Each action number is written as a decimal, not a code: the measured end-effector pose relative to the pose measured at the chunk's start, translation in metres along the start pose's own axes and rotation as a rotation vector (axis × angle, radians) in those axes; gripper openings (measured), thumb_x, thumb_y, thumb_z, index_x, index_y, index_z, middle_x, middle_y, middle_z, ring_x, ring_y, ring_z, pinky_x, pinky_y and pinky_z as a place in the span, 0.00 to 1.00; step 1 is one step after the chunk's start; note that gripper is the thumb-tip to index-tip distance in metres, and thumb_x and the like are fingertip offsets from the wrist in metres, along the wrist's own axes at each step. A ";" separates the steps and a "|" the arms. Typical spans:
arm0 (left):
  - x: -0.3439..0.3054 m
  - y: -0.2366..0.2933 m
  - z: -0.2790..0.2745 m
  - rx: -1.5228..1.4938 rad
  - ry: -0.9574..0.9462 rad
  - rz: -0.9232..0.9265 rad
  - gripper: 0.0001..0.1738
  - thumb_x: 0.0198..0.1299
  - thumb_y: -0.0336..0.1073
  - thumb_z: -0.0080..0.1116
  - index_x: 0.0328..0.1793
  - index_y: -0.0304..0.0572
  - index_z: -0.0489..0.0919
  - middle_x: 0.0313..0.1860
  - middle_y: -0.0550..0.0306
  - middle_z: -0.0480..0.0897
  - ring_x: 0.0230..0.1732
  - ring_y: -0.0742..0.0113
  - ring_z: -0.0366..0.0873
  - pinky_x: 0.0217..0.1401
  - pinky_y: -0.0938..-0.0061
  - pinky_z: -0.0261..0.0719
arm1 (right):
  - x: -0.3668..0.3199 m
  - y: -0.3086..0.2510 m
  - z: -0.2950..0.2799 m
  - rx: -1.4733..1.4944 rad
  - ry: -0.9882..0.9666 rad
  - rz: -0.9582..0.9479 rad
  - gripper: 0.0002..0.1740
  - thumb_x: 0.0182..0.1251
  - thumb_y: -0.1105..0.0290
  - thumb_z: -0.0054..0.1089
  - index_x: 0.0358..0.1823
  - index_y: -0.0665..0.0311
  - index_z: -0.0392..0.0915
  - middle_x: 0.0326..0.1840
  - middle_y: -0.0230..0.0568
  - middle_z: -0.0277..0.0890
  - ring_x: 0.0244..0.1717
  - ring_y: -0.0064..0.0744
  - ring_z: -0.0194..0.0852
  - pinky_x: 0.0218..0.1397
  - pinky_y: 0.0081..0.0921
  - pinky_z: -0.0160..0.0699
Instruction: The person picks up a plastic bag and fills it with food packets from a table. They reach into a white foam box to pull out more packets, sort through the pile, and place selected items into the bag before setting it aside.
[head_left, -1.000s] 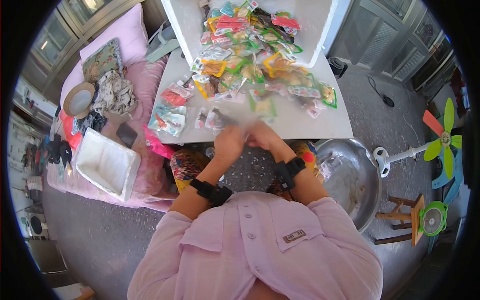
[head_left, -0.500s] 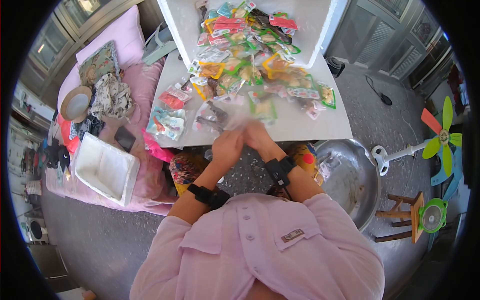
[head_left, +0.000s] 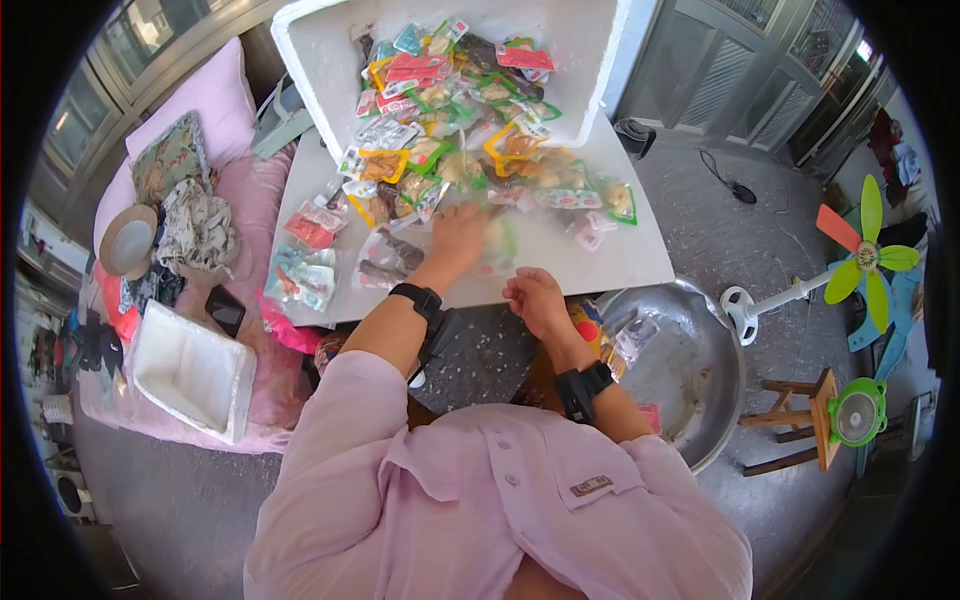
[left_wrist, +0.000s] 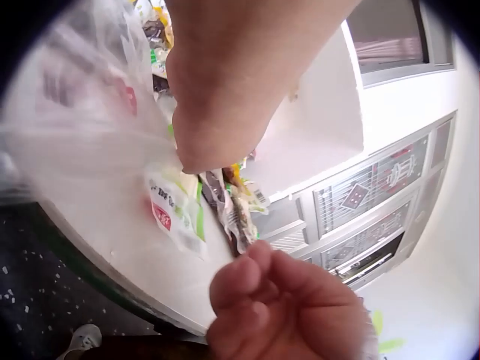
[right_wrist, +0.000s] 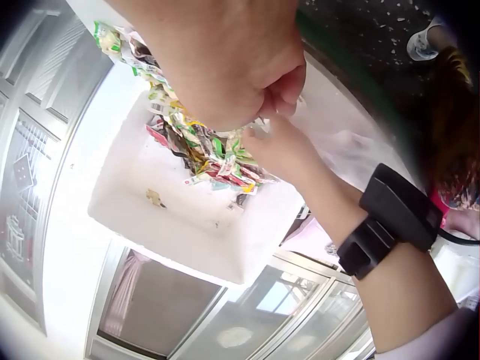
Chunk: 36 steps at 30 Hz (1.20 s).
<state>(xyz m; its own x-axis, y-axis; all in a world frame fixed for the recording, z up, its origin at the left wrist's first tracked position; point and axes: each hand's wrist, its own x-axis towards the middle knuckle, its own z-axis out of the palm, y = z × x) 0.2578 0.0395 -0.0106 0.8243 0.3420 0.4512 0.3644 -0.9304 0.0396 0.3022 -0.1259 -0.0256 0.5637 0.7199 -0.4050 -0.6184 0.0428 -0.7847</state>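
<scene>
In the head view my left hand [head_left: 458, 238] reaches forward, palm down, over the near edge of a heap of food packets [head_left: 462, 168]. Its fingertips are hidden in both wrist views. Close to its right lies a blurred green-edged packet [head_left: 500, 240]. Left of the wrist, a clear bag with dark brown food [head_left: 388, 258] rests on the white table [head_left: 640, 262]. My right hand [head_left: 537, 300] hovers at the table's front edge. In the left wrist view the right hand's fingers [left_wrist: 238, 279] are loosely curled, with nothing visible in them.
A white foam box [head_left: 597, 70] lies on its side at the table's back, packets spilling out. Red packets [head_left: 314, 226] and a blue-white bag [head_left: 302, 280] lie at the left. A metal basin [head_left: 690, 370] stands right of the legs, near a fan [head_left: 868, 255].
Both hands were together at the table's front edge. My left hand has moved forward to the packets, and the right has drawn apart to the right. The head view has shifted.
</scene>
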 end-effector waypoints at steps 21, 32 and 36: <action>0.020 -0.017 0.032 0.130 -0.030 0.125 0.07 0.43 0.32 0.45 0.30 0.45 0.73 0.30 0.57 0.75 0.36 0.59 0.71 0.37 0.66 0.67 | -0.001 0.003 -0.011 0.062 0.016 -0.014 0.08 0.55 0.75 0.46 0.37 0.61 0.64 0.26 0.34 0.69 0.25 0.24 0.69 0.22 0.16 0.66; 0.054 -0.017 -0.050 0.044 0.067 0.284 0.08 0.40 0.34 0.52 0.29 0.44 0.73 0.25 0.54 0.74 0.33 0.58 0.73 0.32 0.65 0.68 | 0.003 -0.016 -0.019 0.012 0.087 -0.155 0.10 0.54 0.72 0.48 0.39 0.61 0.64 0.29 0.33 0.68 0.29 0.22 0.68 0.27 0.17 0.66; 0.040 -0.019 -0.083 -0.288 0.081 0.079 0.12 0.42 0.34 0.51 0.35 0.41 0.72 0.27 0.51 0.75 0.32 0.54 0.73 0.32 0.65 0.69 | 0.007 -0.032 -0.010 -0.181 0.143 -0.436 0.14 0.52 0.72 0.51 0.41 0.64 0.64 0.34 0.33 0.68 0.36 0.21 0.66 0.35 0.18 0.65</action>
<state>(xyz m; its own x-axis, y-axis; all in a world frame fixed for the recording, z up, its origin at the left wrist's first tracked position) 0.2472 0.0601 0.0809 0.8039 0.2662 0.5318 0.1534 -0.9568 0.2471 0.3314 -0.1291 -0.0081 0.8264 0.5586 -0.0708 -0.2101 0.1893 -0.9592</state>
